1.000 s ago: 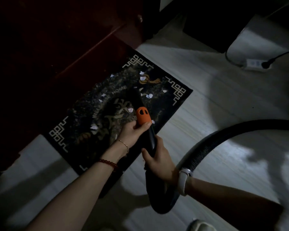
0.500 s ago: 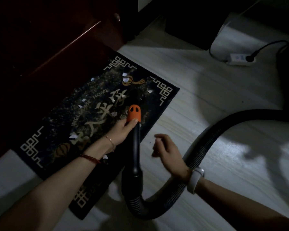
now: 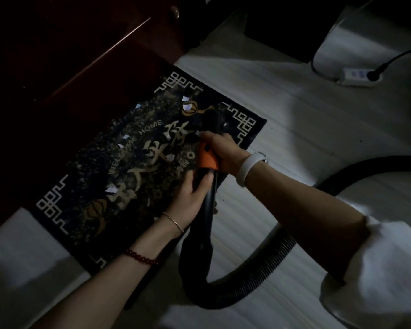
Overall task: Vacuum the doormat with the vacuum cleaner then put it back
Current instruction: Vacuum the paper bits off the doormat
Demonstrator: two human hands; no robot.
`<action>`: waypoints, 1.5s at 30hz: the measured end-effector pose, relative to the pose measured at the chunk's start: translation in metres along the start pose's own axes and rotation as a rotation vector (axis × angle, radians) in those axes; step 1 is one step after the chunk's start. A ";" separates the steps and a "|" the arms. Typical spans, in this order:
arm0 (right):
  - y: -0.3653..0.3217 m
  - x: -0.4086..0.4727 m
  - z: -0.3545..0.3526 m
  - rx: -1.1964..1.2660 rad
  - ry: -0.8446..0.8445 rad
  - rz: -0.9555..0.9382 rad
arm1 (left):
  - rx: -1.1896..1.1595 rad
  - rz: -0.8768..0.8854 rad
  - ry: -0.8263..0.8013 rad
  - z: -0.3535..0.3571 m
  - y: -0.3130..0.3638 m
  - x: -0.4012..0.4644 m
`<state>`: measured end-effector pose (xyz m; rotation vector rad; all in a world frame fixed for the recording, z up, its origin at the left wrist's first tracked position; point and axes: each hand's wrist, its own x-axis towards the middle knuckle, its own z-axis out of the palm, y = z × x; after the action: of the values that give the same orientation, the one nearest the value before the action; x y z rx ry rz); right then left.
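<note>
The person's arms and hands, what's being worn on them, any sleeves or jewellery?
The left hand has a thin gold-toned chain bracelet at the wrist and a dark red beaded bracelet further up the bare forearm. The right hand has a white band, like a watch or tracker, on the wrist, and a short white sleeve on the upper arm.

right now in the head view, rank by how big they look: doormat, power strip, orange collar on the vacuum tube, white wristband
1. doormat, by far the largest
2. power strip
3. orange collar
4. white wristband

The power strip lies farther from the camera, so its place against the collar is unsure; collar and wristband look close in size.
</note>
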<state>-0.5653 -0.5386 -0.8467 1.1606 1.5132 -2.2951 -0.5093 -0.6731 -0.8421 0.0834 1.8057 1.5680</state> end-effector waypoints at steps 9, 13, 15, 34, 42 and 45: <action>0.008 0.011 -0.014 0.320 -0.077 0.024 | 0.107 -0.058 -0.179 -0.008 -0.015 0.007; 0.014 0.013 -0.010 0.327 -0.064 0.000 | 0.205 -0.011 -0.105 -0.009 -0.019 0.018; 0.019 0.014 -0.009 0.253 -0.044 -0.017 | 0.201 -0.007 -0.085 -0.008 -0.020 0.021; 0.040 -0.001 -0.018 0.240 0.040 -0.042 | 0.229 -0.060 -0.055 0.004 -0.027 0.011; 0.020 0.017 -0.003 0.188 -0.022 -0.033 | 0.262 0.007 0.045 -0.006 -0.024 0.024; 0.024 0.021 0.002 0.147 -0.016 -0.037 | 0.269 0.003 0.029 -0.012 -0.031 0.025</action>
<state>-0.5690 -0.5456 -0.8776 1.1552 1.3913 -2.4706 -0.5219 -0.6788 -0.8809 0.1901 2.0307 1.3263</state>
